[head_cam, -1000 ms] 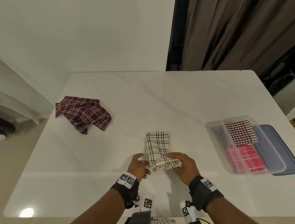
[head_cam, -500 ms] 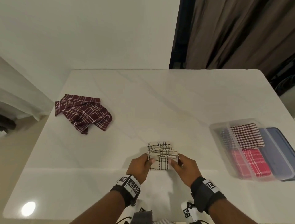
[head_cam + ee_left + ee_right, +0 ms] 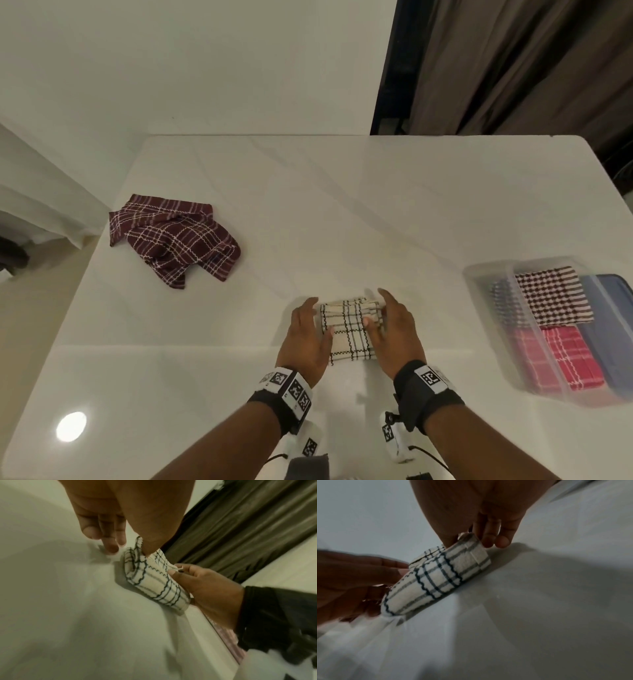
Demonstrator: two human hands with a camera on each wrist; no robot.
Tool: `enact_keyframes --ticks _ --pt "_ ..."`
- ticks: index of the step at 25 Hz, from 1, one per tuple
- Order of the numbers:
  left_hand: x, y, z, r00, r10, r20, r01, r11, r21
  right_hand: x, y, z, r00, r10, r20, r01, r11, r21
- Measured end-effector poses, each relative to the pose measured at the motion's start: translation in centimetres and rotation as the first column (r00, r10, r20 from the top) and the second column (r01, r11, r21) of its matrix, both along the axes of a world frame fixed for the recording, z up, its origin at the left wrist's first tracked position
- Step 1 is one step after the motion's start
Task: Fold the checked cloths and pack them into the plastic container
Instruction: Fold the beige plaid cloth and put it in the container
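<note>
Both hands now flank the cream checked cloth [image 3: 348, 331]. One second ago this cloth was a long strip and the hands held its near end; half a second ago they were bringing that end over. Now it lies as a small thick square on the white table [image 3: 308, 205], so the last fold looks finished. I judge that the next step is to carry it to the container.

The left hand [image 3: 306, 337] has relaxed, almost straight fingers against the left edge of the cloth, and its thumb presses on the top; it does not grip. The right hand [image 3: 394, 329] is also open, with the thumb lying on the top layer and the fingers [image 3: 494, 539] reaching down past the far right corner. The cloth is soft woven fabric with dark wavy lines, and several layers show at its far edge, a little loose there.

Further to the right stands the clear plastic container [image 3: 493, 274] with a blue lid [image 3: 613, 329] beside it or under it. Inside it lie a folded pink checked cloth [image 3: 568, 359] and, behind it, a dark red and white checked cloth [image 3: 551, 294], both flat squares. Far on the left the maroon checked cloth [image 3: 174, 238] lies crumpled and not yet folded, well apart from everything. Behind the table hangs a brown curtain [image 3: 513, 68].
</note>
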State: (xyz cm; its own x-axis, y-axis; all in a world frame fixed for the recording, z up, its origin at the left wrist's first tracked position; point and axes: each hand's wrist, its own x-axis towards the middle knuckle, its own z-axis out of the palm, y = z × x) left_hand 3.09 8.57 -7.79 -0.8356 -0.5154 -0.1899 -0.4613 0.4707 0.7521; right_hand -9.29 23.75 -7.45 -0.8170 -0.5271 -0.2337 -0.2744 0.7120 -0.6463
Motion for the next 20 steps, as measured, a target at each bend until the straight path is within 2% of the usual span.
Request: enact_keyframes --ticks 2,4,5,8,12,17,20 --pt "-0.3 -0.1 0.1 0.988 -0.155 0.003 0.149 0.946 -0.289 0.3 -0.6 0.1 0.961 0.129 -0.245 -0.112 0.991 0.079" --pt "-0.9 0.0 0.4 0.945 -0.313 0.091 0.321 0.843 -0.432 0.4 -1.2 -0.2 0.887 0.292 -0.358 -0.245 0.954 0.171" --pt "-1.2 0.0 0.1 0.919 -0.365 0.147 0.391 0.808 -0.441 0.3 -1.5 -0.5 0.874 0.348 -0.34 -0.294 0.935 0.2" --pt "-1.5 -0.5 -1.3 0.863 -0.417 0.284 0.502 0.769 -0.396 -0.2 -1.4 -1.7 0.879 0.439 -0.187 -0.381 0.881 0.281" --pt "-1.6 -0.9 -2.1 0.8 -0.467 0.377 0.593 0.709 -0.381 -1.0 -0.9 -2.3 0.853 0.513 -0.097 -0.466 0.833 0.299" --pt "-2.4 -0.8 -1.8 0.775 -0.458 0.435 0.61 0.723 -0.324 -1.7 -0.9 -2.6 0.837 0.548 -0.014 -0.519 0.801 0.299" --pt "-2.9 0.0 -0.2 0.796 -0.416 0.44 0.568 0.763 -0.307 -2.7 -0.5 -2.1 0.81 0.586 0.037 -0.576 0.78 0.245"
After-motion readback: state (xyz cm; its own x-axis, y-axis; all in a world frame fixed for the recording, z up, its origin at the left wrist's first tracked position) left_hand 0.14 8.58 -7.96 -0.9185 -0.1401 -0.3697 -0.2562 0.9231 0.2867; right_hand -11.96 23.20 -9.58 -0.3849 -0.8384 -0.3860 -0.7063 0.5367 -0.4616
